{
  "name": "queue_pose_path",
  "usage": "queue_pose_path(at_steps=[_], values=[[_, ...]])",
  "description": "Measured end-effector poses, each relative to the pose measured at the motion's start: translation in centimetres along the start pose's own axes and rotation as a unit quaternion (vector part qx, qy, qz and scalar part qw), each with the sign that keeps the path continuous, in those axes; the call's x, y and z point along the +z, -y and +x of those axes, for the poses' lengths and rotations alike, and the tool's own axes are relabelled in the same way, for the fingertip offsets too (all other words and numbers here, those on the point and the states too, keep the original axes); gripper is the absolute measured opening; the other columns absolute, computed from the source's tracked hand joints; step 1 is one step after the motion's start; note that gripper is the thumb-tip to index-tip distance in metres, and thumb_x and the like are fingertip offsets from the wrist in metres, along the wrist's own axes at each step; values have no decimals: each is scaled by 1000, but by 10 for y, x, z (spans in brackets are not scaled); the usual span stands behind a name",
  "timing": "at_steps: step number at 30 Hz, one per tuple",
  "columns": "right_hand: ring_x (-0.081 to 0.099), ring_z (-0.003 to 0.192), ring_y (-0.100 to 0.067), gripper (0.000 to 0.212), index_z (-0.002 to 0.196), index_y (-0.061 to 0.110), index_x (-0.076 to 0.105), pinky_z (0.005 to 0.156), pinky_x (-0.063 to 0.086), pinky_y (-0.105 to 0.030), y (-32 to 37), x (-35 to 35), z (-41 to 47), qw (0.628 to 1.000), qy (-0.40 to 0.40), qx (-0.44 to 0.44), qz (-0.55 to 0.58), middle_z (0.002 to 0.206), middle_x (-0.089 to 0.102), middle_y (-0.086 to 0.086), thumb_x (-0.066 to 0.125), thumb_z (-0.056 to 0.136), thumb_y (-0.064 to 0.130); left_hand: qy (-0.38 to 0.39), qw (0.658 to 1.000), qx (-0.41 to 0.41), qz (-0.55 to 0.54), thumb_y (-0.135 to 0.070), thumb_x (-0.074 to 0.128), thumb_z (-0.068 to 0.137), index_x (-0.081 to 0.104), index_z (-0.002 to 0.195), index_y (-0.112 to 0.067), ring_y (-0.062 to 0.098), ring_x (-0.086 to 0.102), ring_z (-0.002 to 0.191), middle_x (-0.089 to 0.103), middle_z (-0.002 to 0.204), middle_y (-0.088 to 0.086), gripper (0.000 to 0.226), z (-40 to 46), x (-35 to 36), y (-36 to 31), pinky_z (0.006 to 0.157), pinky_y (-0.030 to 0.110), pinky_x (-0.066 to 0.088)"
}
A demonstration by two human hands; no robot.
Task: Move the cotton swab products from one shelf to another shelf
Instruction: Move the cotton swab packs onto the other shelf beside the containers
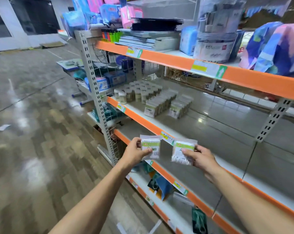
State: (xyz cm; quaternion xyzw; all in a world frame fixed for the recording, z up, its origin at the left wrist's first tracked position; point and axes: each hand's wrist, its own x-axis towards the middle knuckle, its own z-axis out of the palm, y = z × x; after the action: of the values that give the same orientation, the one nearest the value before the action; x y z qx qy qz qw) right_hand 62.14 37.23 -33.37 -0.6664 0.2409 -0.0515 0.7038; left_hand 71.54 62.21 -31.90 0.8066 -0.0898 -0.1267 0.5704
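My left hand (135, 153) pinches a clear cotton swab packet (151, 146) with a green label. My right hand (199, 157) grips a second swab packet (182, 152) of the same kind. Both packets hang in the air in front of the orange edge of the third shelf (159, 168), which is bare where I can see it. On the second shelf (210, 125) stand two rows of swab packets (161, 103) (180, 107). Several round swab jars (136, 92) sit behind them to the left.
The top shelf (168, 59) holds notebooks, lighters, a wrapped tub and pastel packages. The bottom shelf (161, 202) carries teal and blue pouches. A perforated grey upright (97, 98) marks the rack's left end. Glossy wood-pattern floor (33, 132) spreads to the left.
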Motion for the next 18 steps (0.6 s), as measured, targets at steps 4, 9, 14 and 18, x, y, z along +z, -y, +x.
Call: queue_pose_path(at_steps=[4, 9, 14, 18], values=[[72, 93, -24, 48, 110, 11, 71, 90, 55, -45, 3, 4, 17, 1000, -5, -16, 10, 100, 77, -6, 88, 68, 25, 6, 1000, -1, 4, -14, 80, 81, 54, 116, -14, 13, 67, 93, 67, 105, 5, 43, 21, 1, 7, 73, 21, 55], [70, 88, -24, 36, 109, 7, 69, 81, 53, -36, 4, 9, 42, 999, -23, -33, 33, 99, 76, -10, 83, 76, 11, -10, 997, 50, 65, -22, 77, 83, 56, 110, -23, -2, 63, 88, 66, 98, -12, 34, 51, 9, 8, 73, 13, 50], [73, 91, -28, 32, 108, 7, 69, 82, 60, -46, 13, 12, 81, 995, -40, -34, 82, 100, 76, -11, 79, 78, 4, -6, 994, 81, 68, -27, 75, 85, 58, 109, -25, -8, 59, 94, 64, 99, -20, 29, 104, 22, -1, 74, 8, 44], [70, 72, -14, 17, 91, 12, 73, 62, 52, -22, 33, 9, 110, 992, -85, -92, 2, 83, 77, -1, 82, 76, 12, 11, 995, 79, 67, -26, 77, 84, 60, 112, -22, -9, 57, 95, 62, 98, -20, 33, 150, 31, -12, 76, 4, 42]])
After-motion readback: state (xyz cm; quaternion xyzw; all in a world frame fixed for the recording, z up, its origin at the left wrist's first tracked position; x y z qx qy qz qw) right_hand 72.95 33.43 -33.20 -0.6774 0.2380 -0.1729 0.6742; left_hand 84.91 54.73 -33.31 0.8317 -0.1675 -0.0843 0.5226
